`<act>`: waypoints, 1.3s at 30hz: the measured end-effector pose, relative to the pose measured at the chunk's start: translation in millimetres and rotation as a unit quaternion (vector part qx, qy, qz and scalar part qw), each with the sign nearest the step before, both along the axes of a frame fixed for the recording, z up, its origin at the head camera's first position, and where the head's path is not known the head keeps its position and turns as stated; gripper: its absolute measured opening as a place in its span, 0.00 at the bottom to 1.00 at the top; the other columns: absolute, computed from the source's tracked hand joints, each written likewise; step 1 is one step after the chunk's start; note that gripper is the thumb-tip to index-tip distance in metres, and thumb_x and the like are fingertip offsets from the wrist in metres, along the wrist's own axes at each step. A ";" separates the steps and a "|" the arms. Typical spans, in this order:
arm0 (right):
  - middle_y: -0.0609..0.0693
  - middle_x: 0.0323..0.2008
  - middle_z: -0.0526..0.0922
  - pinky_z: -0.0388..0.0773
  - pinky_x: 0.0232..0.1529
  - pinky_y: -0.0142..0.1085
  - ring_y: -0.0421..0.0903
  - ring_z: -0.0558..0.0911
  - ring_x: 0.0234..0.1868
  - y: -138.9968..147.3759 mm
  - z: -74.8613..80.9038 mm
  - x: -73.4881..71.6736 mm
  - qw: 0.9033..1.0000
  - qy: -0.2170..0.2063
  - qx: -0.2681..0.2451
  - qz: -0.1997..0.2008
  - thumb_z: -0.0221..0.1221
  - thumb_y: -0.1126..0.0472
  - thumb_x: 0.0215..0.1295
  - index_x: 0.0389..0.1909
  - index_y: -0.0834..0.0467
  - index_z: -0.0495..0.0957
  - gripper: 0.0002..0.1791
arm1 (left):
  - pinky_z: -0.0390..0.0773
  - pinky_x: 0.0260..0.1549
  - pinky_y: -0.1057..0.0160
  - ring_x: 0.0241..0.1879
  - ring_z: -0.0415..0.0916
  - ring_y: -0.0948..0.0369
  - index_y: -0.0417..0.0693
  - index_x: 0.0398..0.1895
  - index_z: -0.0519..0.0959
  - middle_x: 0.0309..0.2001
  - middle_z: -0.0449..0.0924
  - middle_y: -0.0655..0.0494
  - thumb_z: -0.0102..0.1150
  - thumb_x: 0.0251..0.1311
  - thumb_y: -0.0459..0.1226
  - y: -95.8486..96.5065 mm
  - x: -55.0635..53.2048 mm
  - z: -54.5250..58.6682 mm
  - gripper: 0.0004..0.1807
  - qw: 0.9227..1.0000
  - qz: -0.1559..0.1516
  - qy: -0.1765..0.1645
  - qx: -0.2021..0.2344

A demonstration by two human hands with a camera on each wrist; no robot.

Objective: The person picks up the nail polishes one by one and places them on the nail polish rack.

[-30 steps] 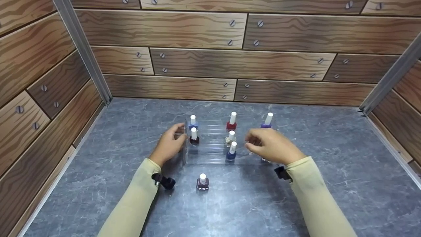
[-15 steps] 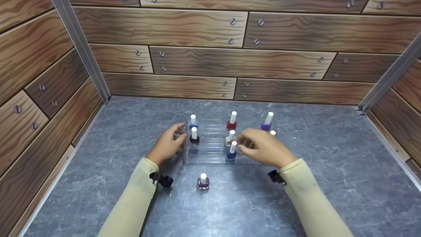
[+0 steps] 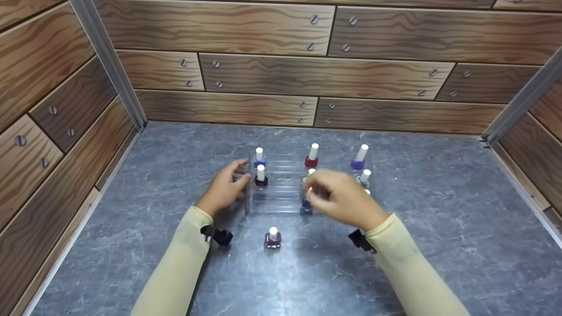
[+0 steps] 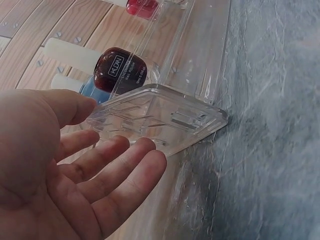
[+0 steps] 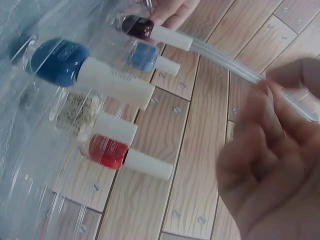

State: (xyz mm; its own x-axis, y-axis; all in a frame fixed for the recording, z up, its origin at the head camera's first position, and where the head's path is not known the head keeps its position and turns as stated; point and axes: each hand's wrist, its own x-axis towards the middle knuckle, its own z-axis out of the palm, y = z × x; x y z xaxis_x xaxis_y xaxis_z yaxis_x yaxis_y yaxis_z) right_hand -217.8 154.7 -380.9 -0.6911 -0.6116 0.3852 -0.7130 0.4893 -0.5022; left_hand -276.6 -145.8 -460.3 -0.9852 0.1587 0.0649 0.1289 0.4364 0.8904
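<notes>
A clear stepped plastic rack [image 3: 281,193] stands on the tabletop with several white-capped nail polish bottles on it. My left hand [image 3: 224,186] is at its left end panel [image 4: 155,120], thumb and fingertips by the panel, fingers loosely extended. Just inside that panel are a dark red bottle [image 4: 120,70] and a light blue bottle [image 3: 259,161]. My right hand [image 3: 340,197], blurred, hovers over the middle of the rack with loosely bent fingers, holding nothing. It partly covers a dark blue bottle [image 5: 60,62] and a glitter bottle [image 5: 77,112].
A red bottle [image 3: 311,161] and a purple bottle [image 3: 358,163] stand at the rack's back, with more bottles at its right end. One dark bottle [image 3: 272,240] stands on the table in front. Wood-patterned walls [image 3: 254,74] enclose the table.
My right hand has moved left, from the rack's right part to its middle, uncovering bottles at the right end. My left hand stays at the panel. The head view has tilted slightly.
</notes>
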 end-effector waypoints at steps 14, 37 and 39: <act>0.50 0.47 0.85 0.87 0.52 0.38 0.45 0.85 0.46 -50.7 -32.8 11.6 0.971 -0.180 0.116 0.107 0.67 0.61 0.67 0.49 0.60 0.81 0.13 | 0.90 0.35 0.57 0.48 0.81 0.51 0.48 0.76 0.67 0.60 0.78 0.43 0.58 0.76 0.39 1.5 -1.2 -1.0 0.29 1.000 0.004 -0.014 0.016; 0.47 0.42 0.86 0.84 0.47 0.29 0.39 0.82 0.41 -65.6 -52.7 11.3 0.976 -0.110 0.159 0.104 0.68 0.64 0.65 0.44 0.57 0.86 0.08 | 0.91 0.28 0.54 0.53 0.77 0.48 0.53 0.78 0.64 0.64 0.71 0.43 0.58 0.75 0.37 0.0 1.5 1.9 0.31 0.989 0.009 -0.101 0.105; 0.47 0.41 0.86 0.84 0.46 0.28 0.39 0.82 0.40 -65.9 -53.4 11.6 0.976 -0.115 0.157 0.102 0.69 0.64 0.64 0.43 0.57 0.86 0.08 | 0.91 0.30 0.54 0.56 0.77 0.45 0.52 0.79 0.63 0.66 0.70 0.41 0.58 0.74 0.36 -0.2 2.1 2.4 0.32 0.986 0.006 -0.116 0.118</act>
